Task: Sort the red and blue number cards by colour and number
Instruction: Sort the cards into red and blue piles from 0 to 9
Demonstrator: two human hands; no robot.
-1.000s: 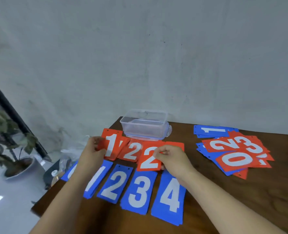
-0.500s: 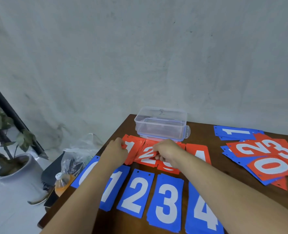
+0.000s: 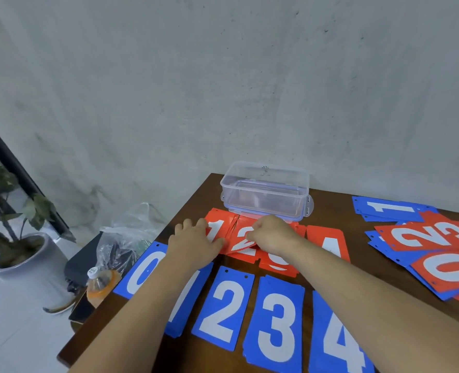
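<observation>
**While the red 2 goes down, hold its neighbour flat**

As things lie, the right hand point(image 3: 272, 234) has its fingers curled on the top of the red 2 point(image 3: 243, 242). It pinches the card where it sits tilted over the cards beneath, between the red 1 point(image 3: 217, 224) and the red 3 point(image 3: 276, 265). The left hand point(image 3: 196, 243) lies flat with fingers straight, pressing the near edge of the red 1 and gripping nothing. Both hands work at the far row on the bench point(image 3: 330, 211), just in front of the clear box point(image 3: 266, 192). The red 4 point(image 3: 330, 243) ends that row at the right, and the blue row point(image 3: 224, 308) runs nearer the person.

To do this step well, I judge the 2 should be turned until its long edges run parallel with the 1 and the 4. It should then slide to cover the 2s under it without riding onto the 3. The left hand's pressure matters, because these cards look thin and slick and a nudge could fan the 1s. Let go only once the card lies flat. The mixed pile point(image 3: 438, 251) at the right is not yet sorted.
</observation>
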